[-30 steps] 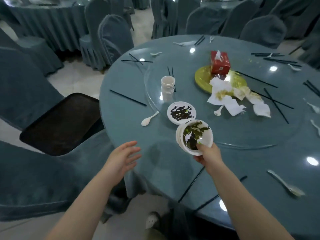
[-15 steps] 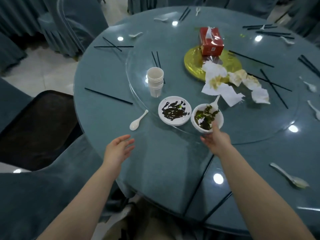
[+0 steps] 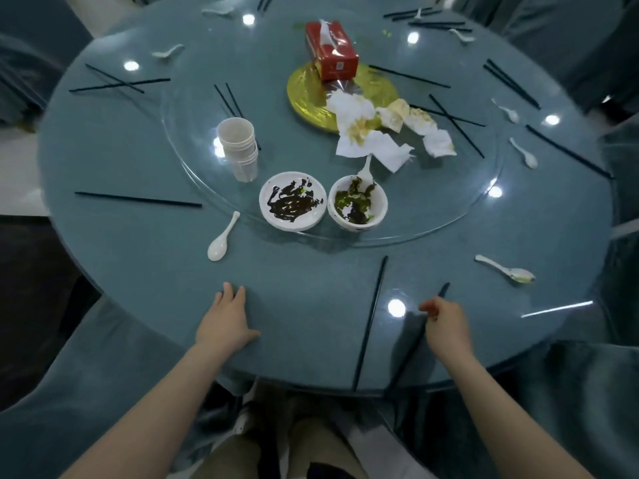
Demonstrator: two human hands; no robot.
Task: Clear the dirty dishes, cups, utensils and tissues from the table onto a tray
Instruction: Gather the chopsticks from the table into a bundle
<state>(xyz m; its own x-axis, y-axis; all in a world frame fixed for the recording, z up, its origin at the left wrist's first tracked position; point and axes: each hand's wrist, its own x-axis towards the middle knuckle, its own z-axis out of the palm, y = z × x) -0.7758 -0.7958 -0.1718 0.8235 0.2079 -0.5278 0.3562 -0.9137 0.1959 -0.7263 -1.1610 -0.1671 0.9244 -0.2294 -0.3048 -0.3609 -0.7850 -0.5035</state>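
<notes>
A dirty white plate (image 3: 292,201) and a dirty white bowl (image 3: 358,203) sit side by side on the glass turntable (image 3: 193,174). A white spoon (image 3: 365,170) lies just behind the bowl. A stack of paper cups (image 3: 238,148) stands to their left. Soiled tissues (image 3: 373,133) lie by a gold plate (image 3: 307,98). My left hand (image 3: 224,323) rests flat on the table's near edge. My right hand (image 3: 446,326) hovers over a black chopstick (image 3: 443,290) with loosely curled fingers, holding nothing. The dark tray (image 3: 20,257) shows at the left edge.
A red tissue box (image 3: 332,51) sits on the gold plate. White spoons (image 3: 219,242) (image 3: 508,271) and several black chopsticks (image 3: 138,199) lie scattered around the round table. Covered chairs surround it.
My right hand set the bowl down beside the plate, let go and drew back to the near edge. My left hand came down onto the table. The view tilted downward.
</notes>
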